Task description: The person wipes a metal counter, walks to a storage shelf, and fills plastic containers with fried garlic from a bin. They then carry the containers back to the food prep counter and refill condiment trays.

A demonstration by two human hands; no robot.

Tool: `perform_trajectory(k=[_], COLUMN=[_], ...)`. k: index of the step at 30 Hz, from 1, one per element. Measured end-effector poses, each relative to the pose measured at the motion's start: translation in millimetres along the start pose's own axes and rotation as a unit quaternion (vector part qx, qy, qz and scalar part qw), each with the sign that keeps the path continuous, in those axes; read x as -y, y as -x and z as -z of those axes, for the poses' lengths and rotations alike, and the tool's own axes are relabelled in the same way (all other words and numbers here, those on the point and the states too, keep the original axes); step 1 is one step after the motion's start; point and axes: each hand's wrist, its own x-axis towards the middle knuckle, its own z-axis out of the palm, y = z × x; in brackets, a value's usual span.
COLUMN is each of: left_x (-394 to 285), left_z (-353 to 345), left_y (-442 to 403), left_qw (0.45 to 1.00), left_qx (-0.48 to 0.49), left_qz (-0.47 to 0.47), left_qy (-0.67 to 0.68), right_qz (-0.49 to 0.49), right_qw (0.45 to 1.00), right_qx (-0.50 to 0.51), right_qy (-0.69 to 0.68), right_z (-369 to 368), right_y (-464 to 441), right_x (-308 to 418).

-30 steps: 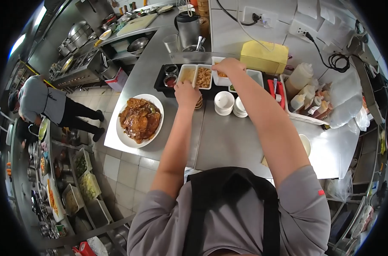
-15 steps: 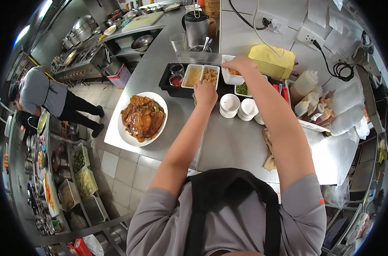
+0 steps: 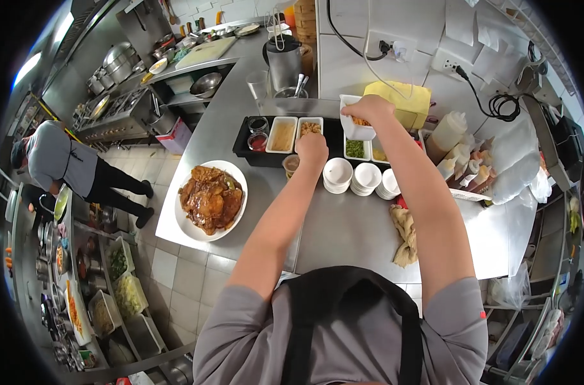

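Note:
My right hand [image 3: 377, 110] is closed on the rim of a white container of orange shreds [image 3: 359, 120], held tilted above the black tray [image 3: 248, 149]. My left hand [image 3: 312, 151] is closed at the front rim of a white container of chopped brown bits [image 3: 310, 126]; its fingertips are hidden. Left of that sits a white container of pale food [image 3: 282, 135]. A container of chopped greens [image 3: 355, 149] stands below my right hand. Near my left wrist is a small brownish jar [image 3: 291, 164], partly covered.
A white plate [image 3: 188, 226] of sauced brown food [image 3: 212, 200] stands at the left. Stacked white cups [image 3: 337, 173] and a cloth [image 3: 404, 236] lie in front. Squeeze bottles [image 3: 447, 136] are at the right. Another person [image 3: 80, 154] works at the far left.
My right hand has raised and tilted the white container of orange shreds. The pale-food and brown-bits containers sit straighter in the tray. The view has shifted slightly.

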Motion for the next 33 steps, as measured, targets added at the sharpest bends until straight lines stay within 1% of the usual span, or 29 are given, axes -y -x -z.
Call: perform_trajectory(k=[1, 3, 4, 5, 7, 8, 11, 12, 13, 14, 16, 18, 20, 22, 23, 25, 27, 29, 33], left_x=[-0.9, -2.0, -4.1, -6.8, -9.2, -6.6, -2.4, 0.8, 7.4, 13.3, 24.9, 37.4, 49.8, 62.2, 68.1, 77.5, 82.5, 84.5, 81.0], left_z=[1.0, 0.6, 0.1, 0.4, 3.4, 5.7, 44.1, 59.1, 69.3, 79.1, 106.9, 132.3, 153.8, 166.1, 168.1, 170.3, 167.3, 162.9, 153.0], left_y=[-1.6, 1.8, 3.6, 2.3, 3.7, 2.3, 16.8, 22.9, 29.6, 39.2, 63.0, 91.4, 121.1, 145.5, 154.1, 168.4, 175.6, 177.8, 175.5], left_qw=[1.000, 0.998, 0.998, 0.998, 0.994, 0.989, 0.982, 0.980, 0.974, 0.968, 0.959, 0.953, 0.956, 0.962, 0.962, 0.962, 0.961, 0.960, 0.965], left_qx=[-0.003, -0.014, -0.010, -0.045, -0.098, -0.131, -0.166, -0.171, -0.186, -0.210, -0.227, -0.240, -0.229, -0.225, -0.227, -0.233, -0.235, -0.240, -0.218], left_qz=[-0.002, -0.038, -0.037, -0.036, -0.041, -0.056, -0.082, -0.090, -0.101, -0.100, -0.097, -0.096, -0.077, -0.033, -0.030, 0.008, 0.016, 0.020, 0.007], left_qy=[0.002, 0.037, 0.039, 0.037, 0.032, 0.046, 0.047, 0.047, 0.084, 0.093, 0.140, 0.159, 0.167, 0.151, 0.148, 0.143, 0.143, 0.143, 0.147], right_qz=[0.004, 0.000, -0.002, -0.002, -0.007, -0.011, -0.016, -0.019, -0.021, -0.023, -0.013, -0.004, -0.007, 0.011, 0.024, 0.049, 0.069, 0.092, 0.096], right_qw=[1.000, 1.000, 1.000, 1.000, 0.999, 0.999, 0.999, 1.000, 1.000, 1.000, 0.997, 0.995, 0.994, 0.996, 0.997, 0.997, 0.997, 0.996, 0.995], right_qx=[-0.006, -0.014, -0.018, -0.015, -0.047, -0.045, -0.043, -0.022, -0.002, 0.002, 0.026, 0.021, 0.019, 0.029, 0.036, 0.031, 0.023, -0.001, 0.016], right_qy=[0.009, -0.001, -0.010, -0.008, -0.007, -0.008, -0.003, 0.006, 0.017, 0.015, 0.071, 0.096, 0.111, 0.089, 0.066, 0.052, 0.040, -0.002, 0.034], right_z=[2.6, 7.4, 6.3, 5.9, 9.6, 11.1, 2.3, -4.0, -10.8, -18.8, -28.3, -42.1, -47.8, -47.6, -46.3, -48.9, -53.6, -61.3, -50.1], right_y=[2.3, 4.1, 5.4, 6.5, 13.8, 16.3, 19.9, 17.0, 17.7, 19.4, 22.4, 17.3, 10.6, 12.6, 14.1, 18.4, 21.9, 21.7, 32.7], right_x=[-2.8, -11.8, -17.5, -23.4, -34.8, -38.3, -43.0, -39.7, -34.8, -28.5, -9.3, 4.1, 18.8, 32.9, 41.0, 62.6, 82.3, 100.0, 104.5])
